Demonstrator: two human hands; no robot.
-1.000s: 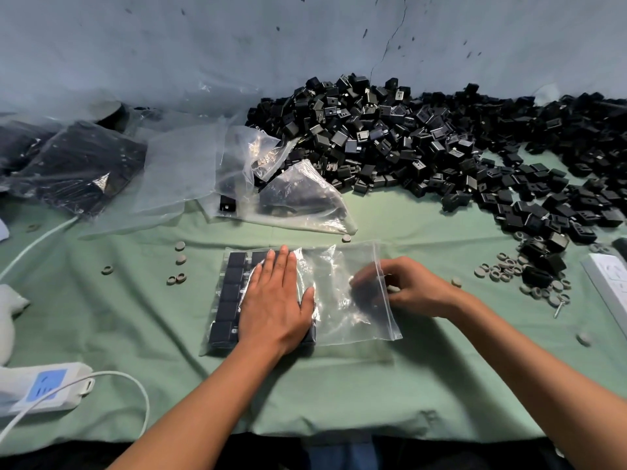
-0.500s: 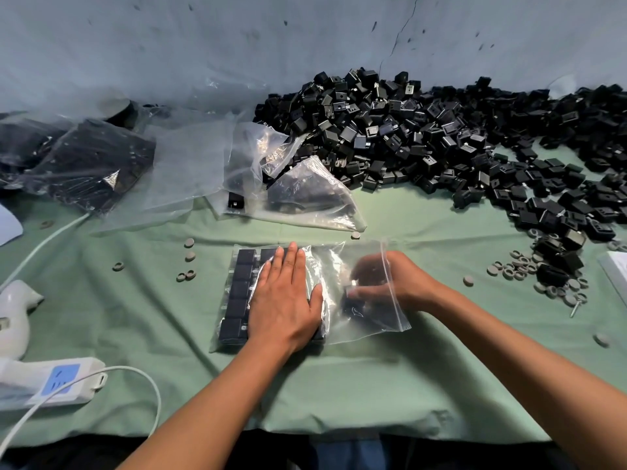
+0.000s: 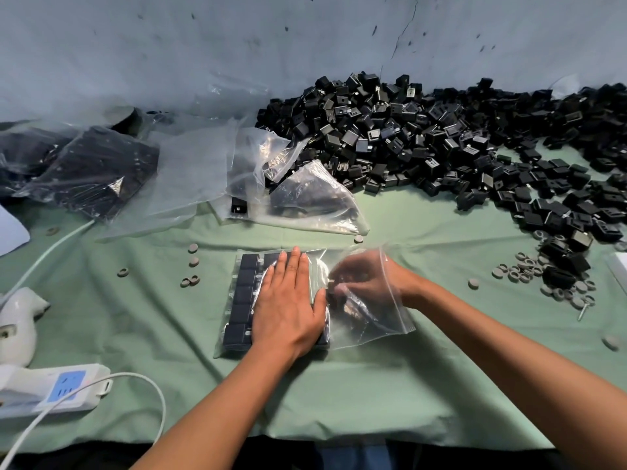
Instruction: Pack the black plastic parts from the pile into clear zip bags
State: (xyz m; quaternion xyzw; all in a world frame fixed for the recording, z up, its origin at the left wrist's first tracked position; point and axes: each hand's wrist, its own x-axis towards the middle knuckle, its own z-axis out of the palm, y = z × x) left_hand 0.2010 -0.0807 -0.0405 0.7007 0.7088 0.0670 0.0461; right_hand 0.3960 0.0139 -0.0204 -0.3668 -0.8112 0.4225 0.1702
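Clear plastic zip bag flat on the green cloth-covered table, its left half filled with neat rows of square black plastic parts. Left hand pressed flat on those rows, fingers straight and together; right hand inside the bag's open right end, blurred, grasp impossible to tell. Large loose pile of black plastic parts well behind, against the grey wall
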